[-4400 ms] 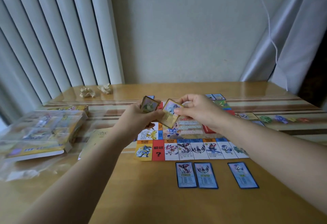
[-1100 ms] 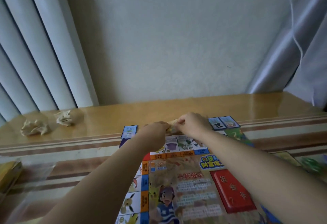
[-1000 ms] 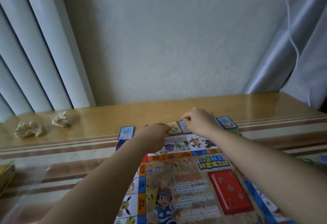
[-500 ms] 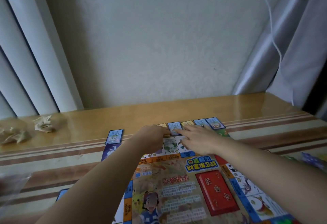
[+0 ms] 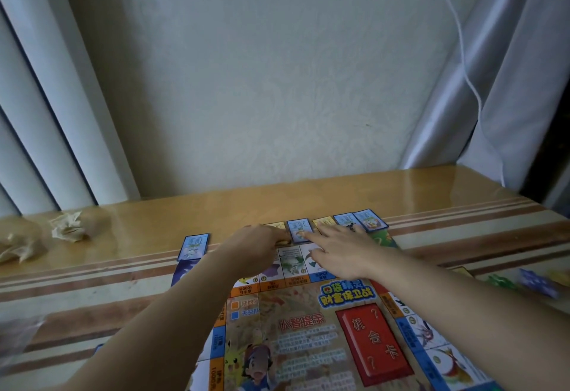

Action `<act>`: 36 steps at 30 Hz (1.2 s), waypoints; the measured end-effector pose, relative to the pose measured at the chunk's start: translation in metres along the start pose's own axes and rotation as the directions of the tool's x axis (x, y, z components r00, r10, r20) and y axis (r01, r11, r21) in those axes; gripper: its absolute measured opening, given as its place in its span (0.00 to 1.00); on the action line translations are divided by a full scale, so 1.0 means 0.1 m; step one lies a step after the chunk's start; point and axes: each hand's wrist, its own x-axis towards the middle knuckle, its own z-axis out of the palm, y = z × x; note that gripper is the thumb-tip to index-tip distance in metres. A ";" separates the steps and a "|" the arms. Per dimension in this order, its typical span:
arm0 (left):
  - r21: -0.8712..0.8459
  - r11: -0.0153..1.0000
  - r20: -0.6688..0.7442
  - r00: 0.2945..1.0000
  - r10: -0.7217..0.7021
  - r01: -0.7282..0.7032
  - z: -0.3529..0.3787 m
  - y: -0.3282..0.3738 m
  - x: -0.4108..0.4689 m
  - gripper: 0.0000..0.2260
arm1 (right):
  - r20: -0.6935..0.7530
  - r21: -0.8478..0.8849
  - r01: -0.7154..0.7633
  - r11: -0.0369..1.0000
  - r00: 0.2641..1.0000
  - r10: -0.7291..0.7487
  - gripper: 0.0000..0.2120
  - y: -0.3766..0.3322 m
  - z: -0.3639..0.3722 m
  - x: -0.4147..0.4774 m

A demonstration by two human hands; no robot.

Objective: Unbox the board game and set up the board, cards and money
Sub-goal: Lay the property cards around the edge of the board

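Wooden table (image 5: 129, 227) against a pale wall, board (image 5: 308, 322) at lower centre. Lone card (image 5: 193, 246) sits left of centre. Left hand (image 5: 259, 247) is beside it, knuckles up, grip unclear. Right hand (image 5: 342, 256) lies flat, fingers straight, one fingertip touching a blue card (image 5: 298, 227) in the far row.

- Left hand (image 5: 256, 245) and right hand (image 5: 342, 258): both bare.
- Left forearm (image 5: 172, 322): bare from the wrist to the lower edge of the view.
- Right forearm (image 5: 447, 304): bare from the wrist to the right edge.
- Fingernails: too blurred to make out.
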 end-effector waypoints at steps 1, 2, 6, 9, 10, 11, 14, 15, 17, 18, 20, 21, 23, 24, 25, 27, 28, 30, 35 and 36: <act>-0.002 1.000 0.002 1.000 0.002 -0.002 0.01 0.01 0.01 0.21 | 0.002 0.001 -0.001 1.000 1.000 0.001 0.24 0.00 0.00 0.00; -0.001 1.000 0.005 1.000 0.004 -0.003 0.01 0.01 0.01 0.21 | 0.003 0.005 -0.003 1.000 1.000 0.003 0.25 -0.01 0.00 0.00; 0.037 0.999 0.029 0.999 -0.015 0.014 -0.01 0.05 0.05 0.26 | 0.008 0.041 -0.013 0.999 1.000 0.013 0.25 -0.03 0.00 0.02; 0.148 0.989 0.052 0.999 -0.009 0.001 -0.03 0.13 0.05 0.31 | 0.007 0.052 -0.017 0.999 1.000 0.016 0.25 -0.05 -0.01 0.01; 0.172 0.985 0.056 0.998 -0.007 -0.003 -0.03 0.16 0.05 0.30 | 0.009 0.058 -0.018 0.998 1.000 0.017 0.25 -0.06 -0.01 0.01; 0.185 0.983 0.056 0.998 -0.007 -0.003 -0.03 0.18 0.05 0.30 | 0.011 0.067 -0.019 0.998 1.000 0.018 0.25 -0.07 -0.02 0.00; 0.190 0.982 0.037 0.999 -0.015 0.007 -0.01 0.19 0.06 0.28 | 0.001 0.098 -0.031 0.995 1.000 0.031 0.26 -0.08 -0.04 0.00; 0.183 0.983 0.033 0.999 -0.022 0.016 -0.01 0.19 0.06 0.27 | -0.007 0.099 -0.042 0.994 0.999 0.043 0.26 -0.08 -0.04 -0.01; 0.172 0.985 0.030 0.999 -0.033 0.028 0.01 0.20 0.07 0.26 | -0.009 0.089 -0.072 0.993 0.997 0.073 0.27 -0.06 -0.04 -0.01; 0.168 0.985 0.027 0.999 -0.034 0.029 0.02 0.20 0.07 0.26 | 0.000 0.078 -0.084 0.993 0.996 0.084 0.28 -0.05 -0.03 -0.01; 0.161 0.986 0.024 0.999 -0.037 0.032 0.03 0.21 0.08 0.25 | 0.021 0.059 -0.095 0.994 0.995 0.093 0.28 -0.04 -0.01 -0.01; 0.159 0.987 0.025 0.999 -0.037 0.033 0.03 0.21 0.08 0.24 | 0.024 0.055 -0.094 0.994 0.995 0.093 0.28 -0.04 0.00 -0.01; 0.160 0.987 0.030 0.999 -0.036 0.031 0.04 0.21 0.10 0.24 | 0.009 0.067 -0.091 0.994 0.996 0.090 0.28 -0.04 0.00 -0.01; 0.157 0.987 0.030 0.999 -0.035 0.030 0.04 0.21 0.10 0.24 | -0.012 0.075 -0.095 0.993 0.995 0.096 0.28 -0.02 -0.02 -0.01; 0.154 0.988 0.031 0.999 -0.036 0.031 0.05 0.20 0.10 0.24 | -0.036 0.082 -0.108 0.991 0.993 0.112 0.28 0.00 -0.04 -0.01; 0.151 0.988 0.031 0.999 -0.038 0.033 0.05 0.20 0.10 0.25 | -0.069 0.077 -0.162 0.984 0.983 0.168 0.28 0.10 -0.07 0.00; 0.150 0.988 0.031 0.999 -0.041 0.036 0.05 0.20 0.10 0.25 | -0.072 0.064 -0.201 0.978 0.976 0.205 0.28 0.16 -0.07 0.01; 0.154 0.987 0.028 0.999 -0.044 0.039 0.06 0.20 0.10 0.25 | -0.051 0.053 -0.272 0.961 0.960 0.275 0.28 0.29 -0.04 0.01; 0.146 0.988 0.021 0.999 -0.044 0.040 0.07 0.19 0.14 0.24 | 0.004 0.104 -0.315 0.943 0.949 0.316 0.28 0.36 0.05 0.01; 0.148 0.988 0.022 0.999 -0.043 0.039 0.07 0.20 0.14 0.24 | 0.004 0.108 -0.315 0.943 0.949 0.317 0.28 0.35 0.06 0.01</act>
